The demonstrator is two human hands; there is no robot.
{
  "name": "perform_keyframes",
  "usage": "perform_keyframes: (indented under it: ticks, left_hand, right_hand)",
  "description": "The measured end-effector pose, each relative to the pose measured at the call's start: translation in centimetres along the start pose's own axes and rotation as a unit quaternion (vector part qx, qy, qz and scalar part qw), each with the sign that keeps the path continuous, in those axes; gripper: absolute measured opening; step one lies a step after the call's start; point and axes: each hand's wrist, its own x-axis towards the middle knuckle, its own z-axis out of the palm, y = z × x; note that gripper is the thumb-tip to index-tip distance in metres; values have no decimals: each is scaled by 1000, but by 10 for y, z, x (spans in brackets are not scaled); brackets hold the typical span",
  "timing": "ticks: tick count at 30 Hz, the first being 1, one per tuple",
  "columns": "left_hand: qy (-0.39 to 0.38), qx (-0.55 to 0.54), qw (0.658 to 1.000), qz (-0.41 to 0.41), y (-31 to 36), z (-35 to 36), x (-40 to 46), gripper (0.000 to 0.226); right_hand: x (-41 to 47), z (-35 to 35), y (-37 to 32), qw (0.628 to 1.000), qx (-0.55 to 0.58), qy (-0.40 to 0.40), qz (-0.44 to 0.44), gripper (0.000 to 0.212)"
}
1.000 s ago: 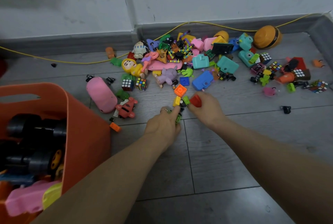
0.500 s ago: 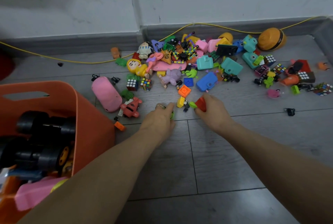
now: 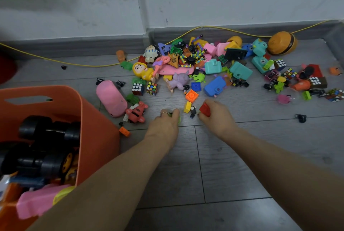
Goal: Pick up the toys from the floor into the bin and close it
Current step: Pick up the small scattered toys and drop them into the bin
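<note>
The right hand (image 3: 216, 117) curls its fingers (image 3: 202, 114) round a red block (image 3: 204, 109), half hidden in the grip. The left hand (image 3: 165, 124) closes its fingers round something small and green (image 3: 179, 119), too covered to name. Between the hands lie one yellow block (image 3: 187, 107) and one orange block (image 3: 192, 95). The toy pile (image 3: 214, 69) beyond is too tangled to count. The orange bin (image 3: 61, 104), lower left, is cut off and already holds toys.
</note>
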Motion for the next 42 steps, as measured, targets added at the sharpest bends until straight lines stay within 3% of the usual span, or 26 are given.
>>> perform_keyframes:
  ticks: [5, 8, 12, 19, 26, 36, 42]
  left_hand:
    - [-17, -17, 1000, 9, -3, -3, 4, 45]
    - [-25, -62, 998, 12, -8, -4, 7, 42]
    - [-20, -103, 995, 2, -14, -6, 7, 40]
    - [-23, -45, 999, 0, -12, -8, 5, 44]
    - [-28, -10, 999, -29, -2, -6, 0, 42]
    - [-23, -8, 1000, -2, -6, -5, 2, 38]
    - [-107, -115, 987, -28, -12, -19, 8, 36]
  right_hand:
    - [0, -2, -12, 995, 98, 8, -13, 21]
    - [-2, 2, -17, 994, 102, -41, -27, 35]
    - [-3, 10, -19, 994, 86, -60, -21, 30]
    - [-7, 12, -25, 995, 39, -75, -52, 25]
    - [-7, 11, -19, 997, 45, -55, -2, 12]
    - [-15, 9, -11, 998, 50, -46, 6, 18]
    - [-19, 2, -15, 990, 122, -47, 52, 13]
